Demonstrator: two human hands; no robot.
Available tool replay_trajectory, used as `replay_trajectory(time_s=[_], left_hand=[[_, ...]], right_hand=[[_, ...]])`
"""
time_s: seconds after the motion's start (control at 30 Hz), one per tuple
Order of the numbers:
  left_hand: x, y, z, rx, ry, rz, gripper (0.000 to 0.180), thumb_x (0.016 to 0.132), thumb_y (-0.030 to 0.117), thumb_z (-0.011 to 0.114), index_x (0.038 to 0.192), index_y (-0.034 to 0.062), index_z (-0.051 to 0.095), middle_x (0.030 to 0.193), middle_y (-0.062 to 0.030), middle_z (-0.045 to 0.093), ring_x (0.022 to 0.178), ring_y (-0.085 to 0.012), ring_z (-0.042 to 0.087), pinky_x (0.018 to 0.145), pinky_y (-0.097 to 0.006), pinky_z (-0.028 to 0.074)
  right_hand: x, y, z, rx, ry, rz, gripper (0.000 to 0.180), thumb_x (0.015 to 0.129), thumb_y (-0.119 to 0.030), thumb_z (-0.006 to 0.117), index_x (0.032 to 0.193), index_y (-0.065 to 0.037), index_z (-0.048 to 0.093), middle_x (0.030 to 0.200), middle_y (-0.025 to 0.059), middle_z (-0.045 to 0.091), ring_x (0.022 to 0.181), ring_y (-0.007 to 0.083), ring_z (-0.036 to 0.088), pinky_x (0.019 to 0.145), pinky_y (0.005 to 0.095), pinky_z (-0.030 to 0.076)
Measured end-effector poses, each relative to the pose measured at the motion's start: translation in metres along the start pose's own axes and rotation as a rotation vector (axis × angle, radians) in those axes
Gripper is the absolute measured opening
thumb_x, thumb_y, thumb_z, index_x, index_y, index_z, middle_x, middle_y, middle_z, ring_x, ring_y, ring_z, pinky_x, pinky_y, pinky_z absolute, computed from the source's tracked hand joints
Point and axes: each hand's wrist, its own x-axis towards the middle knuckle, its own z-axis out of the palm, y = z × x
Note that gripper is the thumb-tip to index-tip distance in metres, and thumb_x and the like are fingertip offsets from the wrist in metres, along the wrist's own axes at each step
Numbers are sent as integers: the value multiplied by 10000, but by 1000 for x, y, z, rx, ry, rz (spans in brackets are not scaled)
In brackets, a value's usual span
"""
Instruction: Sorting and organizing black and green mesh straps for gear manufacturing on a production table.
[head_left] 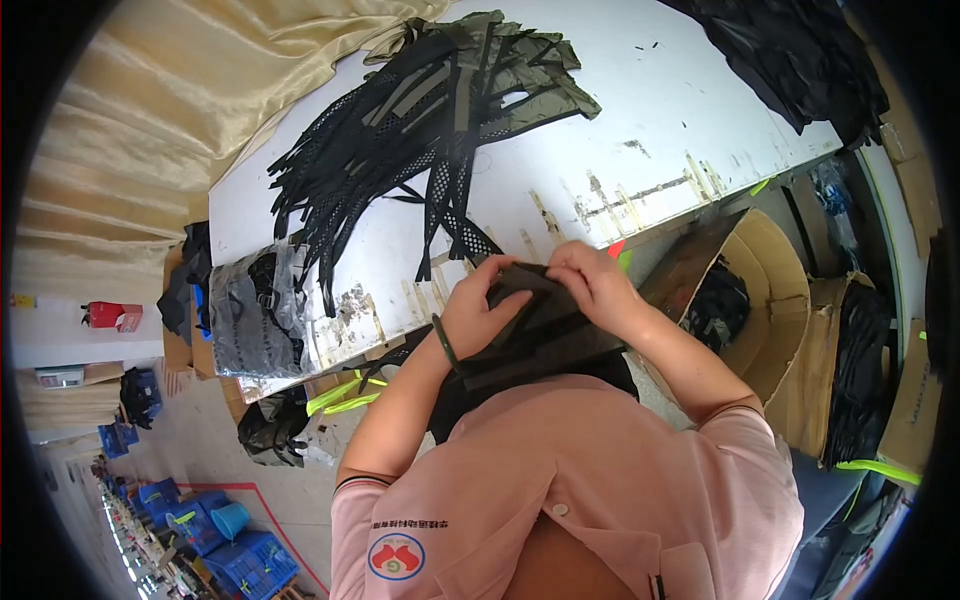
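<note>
Both hands, left and right, pinch a dark fabric stack just off the desk edge; a loosened grip could let pieces slide to the floor.

Both hands pinching dark fabric pieces beside white table of mesh strips

Garment workshop: long white worktable w/ cut fabric strips, cardboard boxes, blue crates on the floor.
</note>
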Motion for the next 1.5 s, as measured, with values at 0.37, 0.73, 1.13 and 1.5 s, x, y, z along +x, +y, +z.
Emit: replay_trajectory(time_s=[0.37,0.73,1.13,1.5], left_hand=[[-6,0,-27,40,-290,-245,332,786,267,667,965,-6,608,784,-137,634,711,-233,597,672,-313,454],[-66,7,-83,573,-551,-367,235,765,229,672,895,78,547,716,-128,608,697,-303,595,690,-385,452],[65,-70,-83,752,418,25,560,741,390,681,1133,34,498,1017,-188,547,954,-337,522,798,-382,439],[40,-68,-102,206,-364,-52,368,717,-15,646,1066,72,570,967,-68,612,884,-152,555,800,-270,440]], right_hand=[[13,-28,-37,678,-94,342,73,817,-54,632,807,-37,562,683,-20,525,621,57,490,559,212,403],[-53,38,-91,702,199,575,137,822,-135,643,738,-78,550,654,-37,550,568,36,488,489,193,421],[58,50,-64,218,-115,403,204,830,-179,629,916,-5,568,681,37,559,617,103,529,574,259,439],[133,86,7,550,-86,368,195,823,-88,634,979,-8,550,704,20,566,627,86,536,557,229,439]])
